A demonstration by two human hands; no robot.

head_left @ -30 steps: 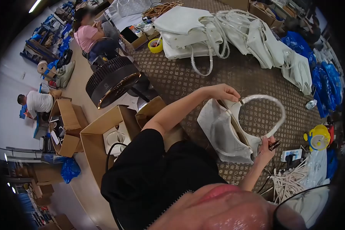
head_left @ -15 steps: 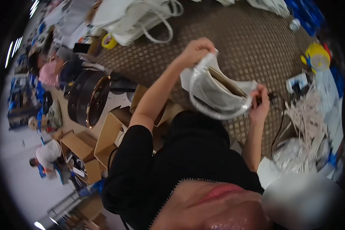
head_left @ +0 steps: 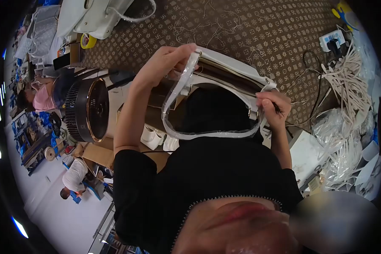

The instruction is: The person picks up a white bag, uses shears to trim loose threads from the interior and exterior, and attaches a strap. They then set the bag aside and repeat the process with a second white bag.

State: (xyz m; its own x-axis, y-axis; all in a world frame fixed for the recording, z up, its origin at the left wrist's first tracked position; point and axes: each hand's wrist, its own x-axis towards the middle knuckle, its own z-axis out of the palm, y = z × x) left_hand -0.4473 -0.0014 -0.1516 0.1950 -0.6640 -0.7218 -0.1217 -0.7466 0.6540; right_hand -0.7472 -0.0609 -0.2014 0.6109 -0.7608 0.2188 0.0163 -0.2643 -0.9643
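Note:
A white shoulder bag (head_left: 229,60) is stretched between my two hands, its zipped top facing up and parted over a dark brown inside. Its white strap (head_left: 199,136), wrapped in clear plastic, loops down towards my black shirt. My left hand (head_left: 167,65) is closed on the bag's left end, near where the strap joins. At the right end, my right hand (head_left: 275,111) pinches the bag by the strap fitting. A small dark item sticks out between the right fingers; I cannot make out what it is.
A patterned brown tabletop (head_left: 275,38) carries loose threads, another white bag (head_left: 99,21) and yellow tape (head_left: 88,41). White straps (head_left: 347,80) and clear plastic (head_left: 332,127) pile up at right. A black fan (head_left: 86,110) stands at left. Two people sit farther off.
The bag has come closer to my body and turned, so its opening shows more fully and the strap hangs towards me. Both hands keep hold of its ends. My view has shifted.

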